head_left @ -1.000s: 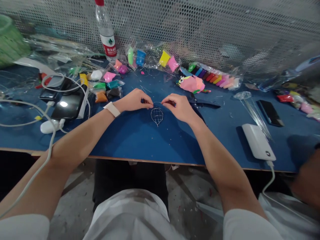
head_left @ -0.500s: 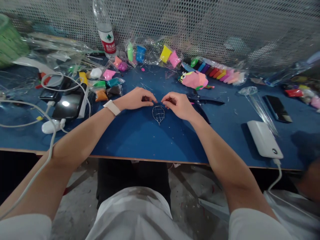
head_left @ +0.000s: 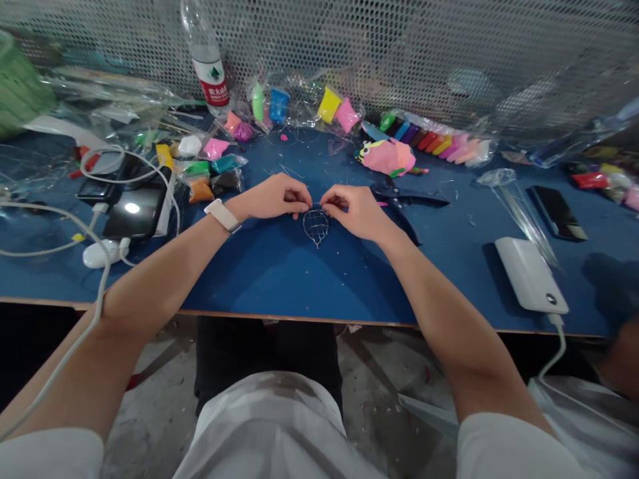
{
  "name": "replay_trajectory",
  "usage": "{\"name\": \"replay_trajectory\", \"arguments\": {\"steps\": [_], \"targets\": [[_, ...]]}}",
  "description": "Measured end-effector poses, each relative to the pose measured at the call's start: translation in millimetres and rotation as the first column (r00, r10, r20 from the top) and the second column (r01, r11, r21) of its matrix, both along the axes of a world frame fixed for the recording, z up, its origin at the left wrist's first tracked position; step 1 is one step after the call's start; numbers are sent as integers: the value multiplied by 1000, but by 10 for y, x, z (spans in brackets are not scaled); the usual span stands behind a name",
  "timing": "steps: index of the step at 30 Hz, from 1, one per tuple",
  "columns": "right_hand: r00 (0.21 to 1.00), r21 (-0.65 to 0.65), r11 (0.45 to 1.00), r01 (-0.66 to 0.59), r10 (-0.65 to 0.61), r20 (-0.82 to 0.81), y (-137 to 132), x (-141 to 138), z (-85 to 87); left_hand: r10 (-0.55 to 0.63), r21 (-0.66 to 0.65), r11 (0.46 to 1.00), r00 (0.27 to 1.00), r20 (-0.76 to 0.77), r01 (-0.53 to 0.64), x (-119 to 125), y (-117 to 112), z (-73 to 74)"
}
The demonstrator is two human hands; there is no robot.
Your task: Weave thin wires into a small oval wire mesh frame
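A small teardrop-shaped wire mesh frame (head_left: 315,226) lies on the blue table (head_left: 279,273), its point toward me. My left hand (head_left: 275,197) pinches its top left edge with thumb and fingertips. My right hand (head_left: 352,210) pinches the top right edge. Both hands rest on the table with the fingers curled in. A white watch band sits on my left wrist.
Black pliers (head_left: 409,197) lie just right of my right hand. A pink clay figure (head_left: 388,157), several coloured clay bags (head_left: 279,110), a water bottle (head_left: 206,60), phones and cables (head_left: 130,211), a white power bank (head_left: 531,274) and a dark phone (head_left: 557,213) surround the work.
My two hands have drawn closer together over the top of the wire frame. The view has shifted slightly.
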State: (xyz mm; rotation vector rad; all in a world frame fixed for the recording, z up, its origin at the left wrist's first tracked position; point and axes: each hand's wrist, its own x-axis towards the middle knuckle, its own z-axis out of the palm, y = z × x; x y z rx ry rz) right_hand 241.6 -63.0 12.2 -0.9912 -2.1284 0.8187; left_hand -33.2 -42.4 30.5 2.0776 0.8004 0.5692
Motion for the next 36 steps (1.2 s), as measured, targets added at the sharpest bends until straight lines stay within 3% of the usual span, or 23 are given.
{"name": "replay_trajectory", "arguments": {"steps": [16, 21, 25, 30, 36], "targets": [[999, 29, 999, 33, -32, -38, -46, -35, 36, 90, 135, 988, 991, -97, -77, 43, -29, 49], [993, 64, 992, 111, -113, 37, -74, -57, 110, 36, 33, 999, 999, -9, -36, 50, -31, 40], [992, 23, 992, 125, -124, -5, -83, -79, 108, 44, -84, 996, 997, 60, -39, 72, -56, 43], [992, 26, 992, 121, -120, -36, -83, -114, 74, 49, -244, 969, 993, 104, -23, 77, -69, 31], [993, 23, 994, 106, -105, -47, -98, -122, 88, 58, -367, 930, 979, 196, 18, 89, -20, -86]]}}
